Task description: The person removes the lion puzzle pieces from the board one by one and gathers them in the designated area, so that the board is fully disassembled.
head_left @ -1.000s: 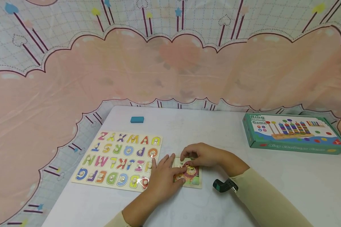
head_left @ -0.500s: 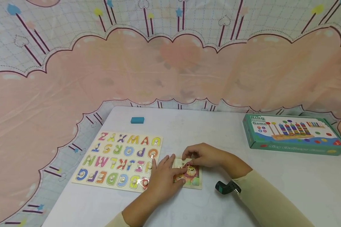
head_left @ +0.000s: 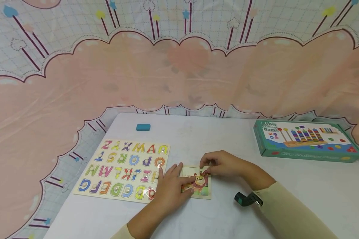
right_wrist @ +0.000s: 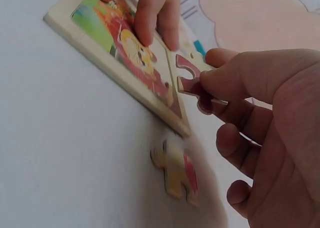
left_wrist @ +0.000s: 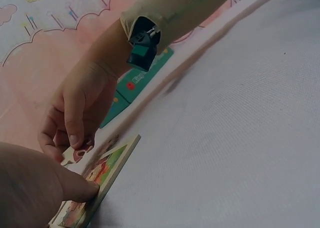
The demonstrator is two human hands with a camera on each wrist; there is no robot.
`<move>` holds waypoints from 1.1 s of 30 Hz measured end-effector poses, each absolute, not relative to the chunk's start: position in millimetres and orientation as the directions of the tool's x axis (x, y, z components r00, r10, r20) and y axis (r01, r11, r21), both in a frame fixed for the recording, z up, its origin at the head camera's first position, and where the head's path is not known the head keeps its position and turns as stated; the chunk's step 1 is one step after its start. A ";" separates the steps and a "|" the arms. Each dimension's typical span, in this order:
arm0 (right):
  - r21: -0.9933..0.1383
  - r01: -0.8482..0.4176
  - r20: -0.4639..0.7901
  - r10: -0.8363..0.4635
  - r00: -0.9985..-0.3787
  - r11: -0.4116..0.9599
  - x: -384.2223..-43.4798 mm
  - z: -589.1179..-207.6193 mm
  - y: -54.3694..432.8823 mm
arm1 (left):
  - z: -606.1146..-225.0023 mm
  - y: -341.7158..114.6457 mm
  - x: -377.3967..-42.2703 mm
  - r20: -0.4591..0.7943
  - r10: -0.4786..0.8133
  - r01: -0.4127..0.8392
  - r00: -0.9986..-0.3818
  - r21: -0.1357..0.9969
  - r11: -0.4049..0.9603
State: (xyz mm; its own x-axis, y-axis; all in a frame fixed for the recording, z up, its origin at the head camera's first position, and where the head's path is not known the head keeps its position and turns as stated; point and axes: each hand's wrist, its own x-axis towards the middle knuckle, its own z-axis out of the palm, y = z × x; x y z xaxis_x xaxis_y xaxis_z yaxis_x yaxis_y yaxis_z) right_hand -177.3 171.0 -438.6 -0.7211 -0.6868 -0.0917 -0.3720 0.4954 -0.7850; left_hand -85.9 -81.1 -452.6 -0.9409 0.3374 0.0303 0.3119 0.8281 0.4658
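A small framed lion jigsaw puzzle [head_left: 204,192] lies on the table, with bare wood along its far part. My left hand [head_left: 172,187] rests on its left side, fingers extended, thumb and index finger touching the picture. Over the far right corner, my right hand [head_left: 222,162] pinches a red and cream jigsaw piece [right_wrist: 189,85] between thumb and fingers, raised off the frame in the right wrist view. A second jigsaw piece [right_wrist: 174,170], cream and red and slightly blurred, is beside the frame below that hand; the head view hides it.
A wooden alphabet peg board [head_left: 115,169] lies left of the puzzle, its near right part behind the left hand. Farther back is a small blue block [head_left: 143,127]. A green Ring Challenge Game box [head_left: 305,141] lies at the back right.
My right hand has moved right and off the puzzle with the pinched piece, uncovering more of the frame's far part. The left hand has stayed in place.
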 end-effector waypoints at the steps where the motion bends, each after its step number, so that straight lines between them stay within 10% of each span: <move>1: -0.787 -0.367 -0.092 -0.683 -0.725 0.496 -176.6 -438.4 173.2 | -452.5 -81.0 -85.8 0.033 0.337 0.313 -0.941 0.465 0.828; 33: -0.756 -0.326 -0.113 -0.604 -0.789 0.567 -163.8 -435.6 238.6 | -477.1 -85.3 -79.1 0.136 0.376 0.397 -0.917 0.418 0.817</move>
